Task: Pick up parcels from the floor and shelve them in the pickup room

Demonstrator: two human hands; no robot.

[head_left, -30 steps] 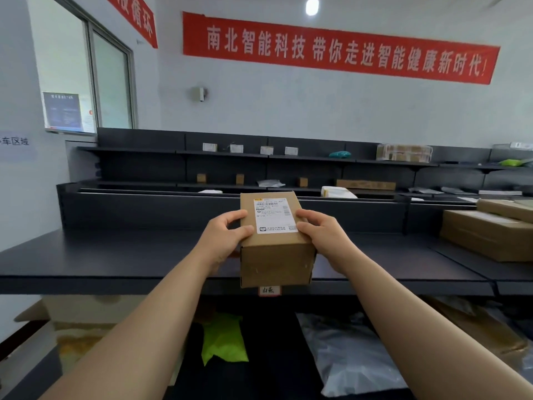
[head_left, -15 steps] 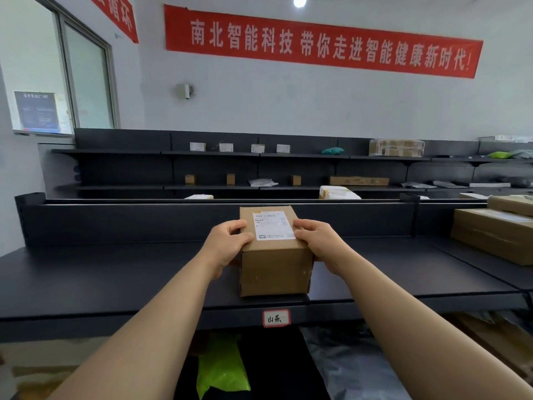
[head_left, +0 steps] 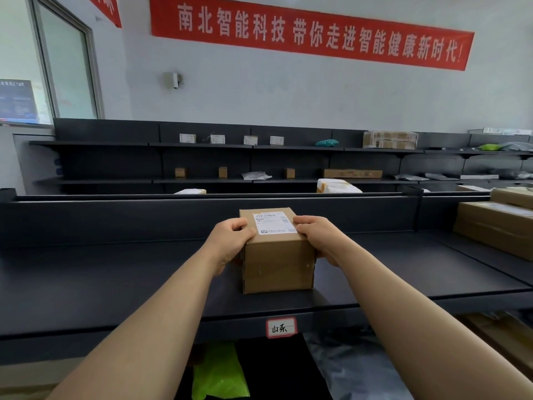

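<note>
Head view: a dark shelf [head_left: 115,284] in a parcel room carries a cardboard box [head_left: 277,264] near its front edge. The left hand [head_left: 230,241] and right hand [head_left: 317,238] grip its upper sides, with most fingers hidden behind it. The print on its label [head_left: 274,223] is too small to read.

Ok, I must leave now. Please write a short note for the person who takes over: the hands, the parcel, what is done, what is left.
Left hand: grips the left side of the cardboard box, fingers over the top edge.
Right hand: grips the right side likewise.
Box: upright on the dark shelf, label up, near the front edge.
Done: box appears set down on the shelf.
Left: release it, then fetch the next parcel from the floor.
</note>
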